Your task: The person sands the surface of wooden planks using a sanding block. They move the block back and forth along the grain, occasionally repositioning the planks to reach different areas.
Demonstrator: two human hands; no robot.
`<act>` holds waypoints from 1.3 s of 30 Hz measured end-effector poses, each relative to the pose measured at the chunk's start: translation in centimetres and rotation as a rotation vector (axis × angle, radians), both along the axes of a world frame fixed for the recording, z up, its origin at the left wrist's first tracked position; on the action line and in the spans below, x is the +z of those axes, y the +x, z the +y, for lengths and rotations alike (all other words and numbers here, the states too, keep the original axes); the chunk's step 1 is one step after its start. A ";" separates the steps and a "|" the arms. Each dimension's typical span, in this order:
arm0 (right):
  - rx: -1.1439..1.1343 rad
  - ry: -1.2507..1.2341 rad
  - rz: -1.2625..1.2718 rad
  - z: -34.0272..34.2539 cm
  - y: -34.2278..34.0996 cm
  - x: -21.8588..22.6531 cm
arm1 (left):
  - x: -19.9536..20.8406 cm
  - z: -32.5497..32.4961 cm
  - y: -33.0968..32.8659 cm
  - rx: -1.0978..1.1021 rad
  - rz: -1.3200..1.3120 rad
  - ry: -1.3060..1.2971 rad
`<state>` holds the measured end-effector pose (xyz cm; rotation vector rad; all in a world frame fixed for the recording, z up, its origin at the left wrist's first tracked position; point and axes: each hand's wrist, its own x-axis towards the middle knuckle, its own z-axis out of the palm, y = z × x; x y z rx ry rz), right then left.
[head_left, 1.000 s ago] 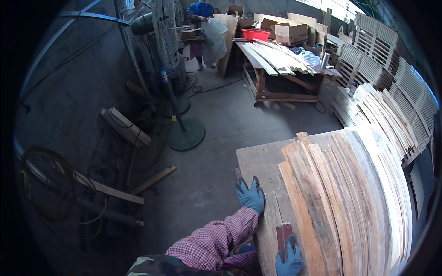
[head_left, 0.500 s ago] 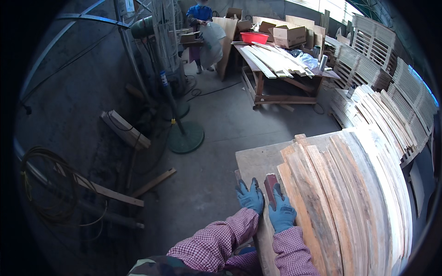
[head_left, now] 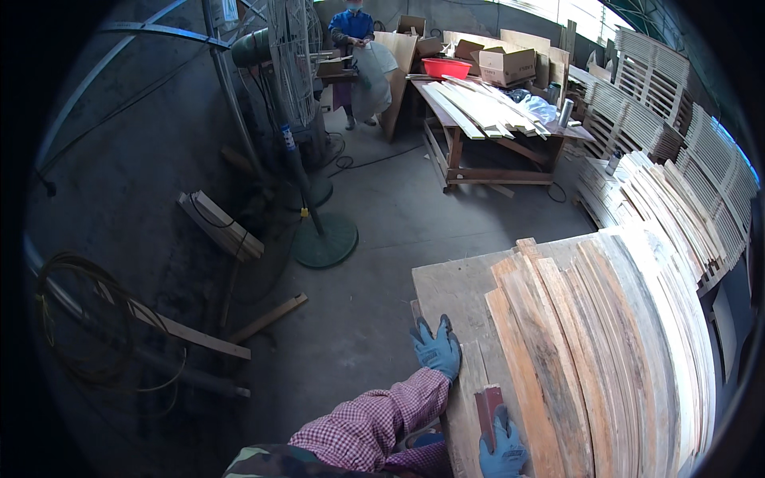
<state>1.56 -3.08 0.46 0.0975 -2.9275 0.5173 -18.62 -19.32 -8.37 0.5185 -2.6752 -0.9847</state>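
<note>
My left hand (head_left: 437, 350), in a blue-grey glove, lies with fingers spread at the left edge of the wooden worktop (head_left: 454, 276), at the far end of a thin wooden slat (head_left: 472, 362). Closer to me, my right hand (head_left: 504, 452), gloved alike, grips a reddish-brown sanding block (head_left: 488, 408) that rests on the slat. Part of that hand's fingers is hidden behind the block. Just right of it, a row of long wooden boards (head_left: 550, 350) lies side by side on the worktop.
Beyond the floor stands a table (head_left: 454, 174) bearing pale slats, a red basin (head_left: 445, 68) and cardboard boxes (head_left: 507, 67). A fan's round base (head_left: 326, 240) and loose timber (head_left: 268, 315) are to the left. Stacked slatted panels (head_left: 637, 103) line the right. Another person (head_left: 351, 28) stands at the back.
My right hand has drawn the sanding block toward me along the slat. The left hand remains at the worktop's edge, and the view has shifted slightly.
</note>
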 end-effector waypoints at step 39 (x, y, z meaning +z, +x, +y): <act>-0.040 -0.026 -0.229 -3.9 -11.2 1.2 | 0.4 0.4 -0.5 -0.006 -0.061 0.022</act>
